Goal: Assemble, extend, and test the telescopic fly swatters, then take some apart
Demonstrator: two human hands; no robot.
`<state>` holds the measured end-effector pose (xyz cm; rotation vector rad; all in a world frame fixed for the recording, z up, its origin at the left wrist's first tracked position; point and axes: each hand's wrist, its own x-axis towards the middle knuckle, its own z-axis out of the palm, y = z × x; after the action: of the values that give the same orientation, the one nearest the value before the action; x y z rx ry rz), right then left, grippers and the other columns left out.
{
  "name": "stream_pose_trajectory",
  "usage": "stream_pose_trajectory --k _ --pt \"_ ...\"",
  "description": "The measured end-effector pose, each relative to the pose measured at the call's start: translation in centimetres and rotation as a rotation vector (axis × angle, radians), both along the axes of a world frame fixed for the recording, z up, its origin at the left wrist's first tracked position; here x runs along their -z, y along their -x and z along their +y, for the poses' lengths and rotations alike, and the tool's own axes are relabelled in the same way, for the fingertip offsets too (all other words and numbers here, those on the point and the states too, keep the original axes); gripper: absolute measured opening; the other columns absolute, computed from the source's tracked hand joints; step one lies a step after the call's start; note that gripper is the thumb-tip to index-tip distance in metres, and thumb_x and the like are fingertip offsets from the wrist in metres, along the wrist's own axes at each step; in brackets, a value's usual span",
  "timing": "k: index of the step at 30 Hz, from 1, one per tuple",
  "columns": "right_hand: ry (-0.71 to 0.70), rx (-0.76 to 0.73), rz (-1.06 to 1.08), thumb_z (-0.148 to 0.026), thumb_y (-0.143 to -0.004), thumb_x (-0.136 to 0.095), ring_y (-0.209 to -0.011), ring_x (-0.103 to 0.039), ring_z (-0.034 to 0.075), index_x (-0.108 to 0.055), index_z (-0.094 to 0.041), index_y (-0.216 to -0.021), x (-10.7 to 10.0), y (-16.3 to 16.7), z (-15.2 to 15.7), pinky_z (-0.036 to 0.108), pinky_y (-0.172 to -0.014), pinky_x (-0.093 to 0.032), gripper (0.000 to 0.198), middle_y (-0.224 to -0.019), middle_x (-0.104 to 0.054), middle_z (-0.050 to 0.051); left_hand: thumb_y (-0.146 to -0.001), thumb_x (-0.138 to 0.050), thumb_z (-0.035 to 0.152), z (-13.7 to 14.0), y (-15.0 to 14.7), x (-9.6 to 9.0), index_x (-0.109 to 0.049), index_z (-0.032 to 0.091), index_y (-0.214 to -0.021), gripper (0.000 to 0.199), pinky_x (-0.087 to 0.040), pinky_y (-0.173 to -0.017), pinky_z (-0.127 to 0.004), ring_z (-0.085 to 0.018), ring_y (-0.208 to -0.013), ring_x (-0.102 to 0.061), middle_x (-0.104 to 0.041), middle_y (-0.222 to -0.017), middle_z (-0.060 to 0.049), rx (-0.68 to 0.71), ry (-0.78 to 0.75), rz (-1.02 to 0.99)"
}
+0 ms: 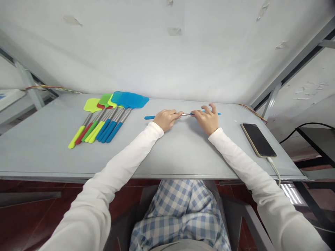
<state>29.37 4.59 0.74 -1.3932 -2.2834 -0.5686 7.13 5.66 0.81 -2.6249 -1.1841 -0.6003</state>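
A blue fly swatter [150, 118] lies crosswise low over the table, its handle to the left and its head to the right. My left hand [168, 119] is closed around the swatter where handle and metal shaft meet. On the other side, my right hand [207, 119] pinches the shaft near the blue head, with its other fingers raised. A short stretch of bare metal shaft shows between my hands. Most of the swatter's head is hidden behind my right hand, seen nearly edge-on.
Several fly swatters in yellow, red, green and blue lie fanned and overlapping at the left, a blue one [134, 100] uppermost. At the right lies a phone [258, 140] with a white cable [274, 169] running over the edge of the grey table [183, 157]. A white wall [167, 62] stands behind.
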Motion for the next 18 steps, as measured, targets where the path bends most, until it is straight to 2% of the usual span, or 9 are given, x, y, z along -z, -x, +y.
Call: stream_pose_trajectory --k 4,8,12,18 --pt "0.006 -0.007 -0.029 -0.028 -0.098 -0.029 -0.101 -0.054 0.025 -0.065 -0.028 -0.106 0.3 0.2 -0.3 0.051 -0.104 -0.025 0.037 -0.095 -0.072 0.004 -0.096 -0.029 0.03 -0.2 0.2 0.4 -0.061 0.027 -0.12 0.04 -0.042 -0.072 -0.031 -0.017 -0.076 -0.059 -0.064 -0.083 -0.006 -0.01 0.004 0.005" --pt "0.013 -0.073 -0.1 -0.029 -0.097 -0.033 -0.109 -0.052 0.026 -0.065 -0.024 -0.11 0.8 1.0 -0.7 0.049 -0.104 -0.025 0.034 -0.1 -0.07 0.007 -0.094 -0.033 0.024 -0.7 0.6 1.1 -0.063 0.029 -0.119 0.04 -0.041 -0.071 -0.032 -0.018 -0.076 -0.059 -0.064 -0.082 -0.007 -0.041 -0.001 0.01" --pt "-0.045 -0.13 -0.152 -0.028 -0.097 -0.036 -0.113 -0.05 0.026 -0.062 -0.021 -0.115 1.3 1.4 -0.6 0.045 -0.101 -0.027 0.032 -0.105 -0.068 0.01 -0.094 -0.035 0.026 -0.9 0.5 1.5 -0.064 0.03 -0.118 0.038 -0.04 -0.07 -0.032 -0.018 -0.076 -0.059 -0.065 -0.083 -0.007 -0.034 -0.038 0.004" --pt "-0.088 -0.131 -0.166 -0.027 -0.096 -0.042 -0.118 -0.047 0.027 -0.063 -0.021 -0.111 1.4 0.7 0.2 0.045 -0.1 -0.024 0.026 -0.105 -0.068 0.008 -0.095 -0.033 0.027 -0.7 0.0 1.5 -0.062 0.026 -0.12 0.039 -0.042 -0.066 -0.029 -0.016 -0.072 -0.061 -0.065 -0.082 -0.006 -0.012 -0.042 -0.011"
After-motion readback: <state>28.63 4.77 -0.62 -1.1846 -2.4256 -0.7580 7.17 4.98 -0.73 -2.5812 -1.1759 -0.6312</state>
